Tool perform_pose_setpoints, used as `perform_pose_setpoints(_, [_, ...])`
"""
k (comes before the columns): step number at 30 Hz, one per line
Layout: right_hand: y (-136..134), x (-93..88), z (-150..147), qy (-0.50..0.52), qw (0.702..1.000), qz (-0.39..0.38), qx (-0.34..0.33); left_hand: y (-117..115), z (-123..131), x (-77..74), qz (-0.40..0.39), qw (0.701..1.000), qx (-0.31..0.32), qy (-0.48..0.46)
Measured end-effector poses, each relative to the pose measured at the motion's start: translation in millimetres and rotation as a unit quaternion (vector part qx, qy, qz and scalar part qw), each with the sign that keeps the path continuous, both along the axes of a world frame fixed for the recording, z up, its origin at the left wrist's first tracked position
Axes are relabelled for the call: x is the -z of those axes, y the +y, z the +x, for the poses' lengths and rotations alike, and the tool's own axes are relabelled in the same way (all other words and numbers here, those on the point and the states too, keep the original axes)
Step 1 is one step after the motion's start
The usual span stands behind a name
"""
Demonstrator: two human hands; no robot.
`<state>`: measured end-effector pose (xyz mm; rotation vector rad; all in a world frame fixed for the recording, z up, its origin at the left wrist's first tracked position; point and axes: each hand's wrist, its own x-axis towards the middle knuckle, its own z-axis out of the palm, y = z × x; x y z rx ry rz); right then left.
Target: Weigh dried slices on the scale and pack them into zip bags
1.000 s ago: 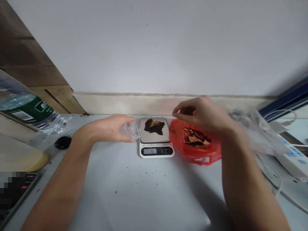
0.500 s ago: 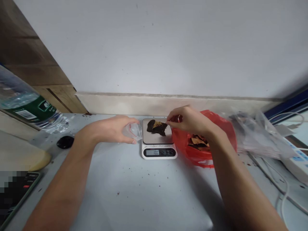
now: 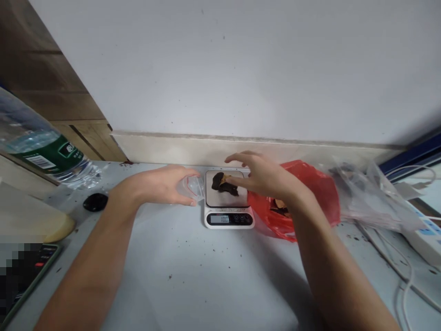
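On the white digital scale [image 3: 229,219], whose display looks to read 10.0, lie dark brown and yellowish dried peel-like pieces [image 3: 223,185]. My right hand [image 3: 265,174] reaches over the plate from the right with its fingers apart; the thumb is at the pieces, but I cannot tell if it touches them. My left hand [image 3: 165,185] grips a small clear zip bag [image 3: 193,187] with a red line at its mouth, held open just left of the scale. Right of the scale stands an open red plastic bag [image 3: 310,184] holding more such pieces, partly hidden by my right wrist.
A water bottle [image 3: 51,147] with a green label stands at the left, near a black round object [image 3: 95,202] and a dark-screened device [image 3: 34,266]. At the right lie a stack of clear bags [image 3: 372,202], a power strip [image 3: 423,234] and white cables [image 3: 408,285]. A wall closes off the back.
My right hand has moved left over the scale plate, its fingers spreading from a pinch. My left hand holds the zip bag in the same place.
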<state>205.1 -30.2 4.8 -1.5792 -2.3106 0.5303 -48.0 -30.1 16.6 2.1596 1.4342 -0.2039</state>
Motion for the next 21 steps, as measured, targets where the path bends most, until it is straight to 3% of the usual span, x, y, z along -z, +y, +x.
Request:
perform_pose_setpoints(4, [5.2, 9.1, -24.1, -0.096, 0.991, -0.091, 0.005, -0.5, -3.0, 0.0, -0.009, 1.0, 0.011, -0.004])
perform_pose_setpoints(9, [14.0, 18.5, -30.2, -0.134, 0.986, -0.089, -0.051, 0.3, -4.9, 2.2, 0.013, 1.0, -0.003, -0.004])
perform_pose_setpoints(21, [12.9, 23.6, -14.4, -0.04, 0.997, -0.058, -0.023, 3.0, 2.6, 10.9, 0.028, 0.998, 0.027, -0.047])
